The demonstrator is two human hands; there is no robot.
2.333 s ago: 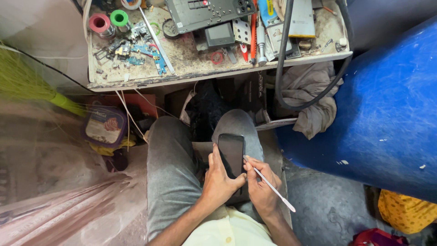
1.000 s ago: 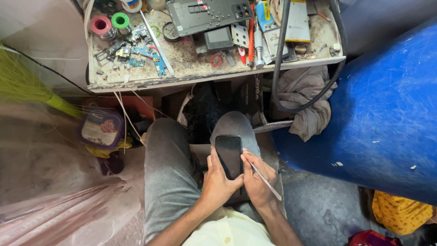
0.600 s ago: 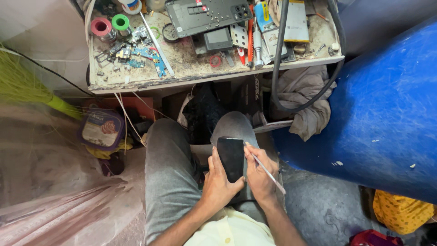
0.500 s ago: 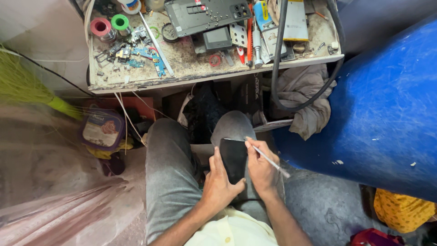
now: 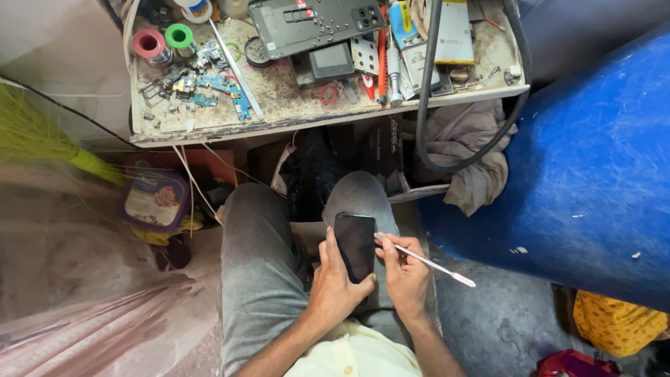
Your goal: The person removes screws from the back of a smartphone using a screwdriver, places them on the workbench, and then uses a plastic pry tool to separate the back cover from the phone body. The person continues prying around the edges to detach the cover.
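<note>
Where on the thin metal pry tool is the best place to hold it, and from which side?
Hold the thin metal pry tool on its shaft near the phone end, coming from below as the right hand does: the long flat tail then sticks out free.

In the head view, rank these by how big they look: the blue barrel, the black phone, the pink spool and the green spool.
1. blue barrel, by far the largest.
2. black phone, held in the left hand.
3. pink spool and green spool: alike, not ranked; both lie farther from the camera.
</note>
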